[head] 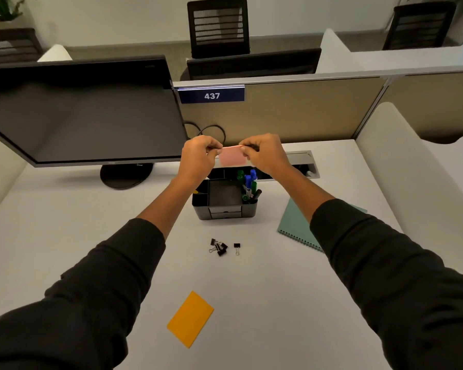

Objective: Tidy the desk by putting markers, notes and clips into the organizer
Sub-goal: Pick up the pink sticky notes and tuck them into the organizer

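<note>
With the green and blue markers (247,184) already standing in the black plastic organizer (225,201), the left hand (198,158) and right hand (263,153) pinch a pink paper note (231,157) above it, while the orange note (190,319) and black binder clips (219,247) remain on the white bench (278,303).

The thin pink paper note (232,158) looks matt; the black plastic desk organizer (224,199) is faintly glossy (its walls smooth); the white desk top (265,289) is matt.
</note>
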`<state>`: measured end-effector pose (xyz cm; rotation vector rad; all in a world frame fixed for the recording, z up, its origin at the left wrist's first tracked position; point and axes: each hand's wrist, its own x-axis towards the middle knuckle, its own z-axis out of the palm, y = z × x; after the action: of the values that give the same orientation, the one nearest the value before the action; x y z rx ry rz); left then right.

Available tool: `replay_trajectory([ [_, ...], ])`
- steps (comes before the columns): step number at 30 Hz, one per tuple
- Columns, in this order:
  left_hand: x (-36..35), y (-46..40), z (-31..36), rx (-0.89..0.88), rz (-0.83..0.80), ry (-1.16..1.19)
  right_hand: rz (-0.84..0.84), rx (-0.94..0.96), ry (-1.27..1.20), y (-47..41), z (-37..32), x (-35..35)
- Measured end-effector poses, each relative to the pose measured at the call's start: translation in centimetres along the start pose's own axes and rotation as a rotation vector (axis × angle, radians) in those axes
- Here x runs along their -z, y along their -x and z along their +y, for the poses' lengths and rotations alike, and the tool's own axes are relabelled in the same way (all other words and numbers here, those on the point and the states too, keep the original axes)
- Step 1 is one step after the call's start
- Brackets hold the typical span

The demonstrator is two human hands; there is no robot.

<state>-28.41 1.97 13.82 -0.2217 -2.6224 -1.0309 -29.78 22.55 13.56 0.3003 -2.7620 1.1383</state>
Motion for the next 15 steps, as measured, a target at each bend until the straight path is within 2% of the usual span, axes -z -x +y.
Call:
replay_trajectory([
  [8, -3.4, -1.1, -1.8, 0.018, -0.097, -0.021, -0.011, -0.056, 0.035, -0.8, 3.0, -1.5],
  [15, -5.4, -1.3, -3.4, 0.091, -0.174, -0.078, -0.100, -0.117, 0.043, -1.1, 4.7, -2.9],
])
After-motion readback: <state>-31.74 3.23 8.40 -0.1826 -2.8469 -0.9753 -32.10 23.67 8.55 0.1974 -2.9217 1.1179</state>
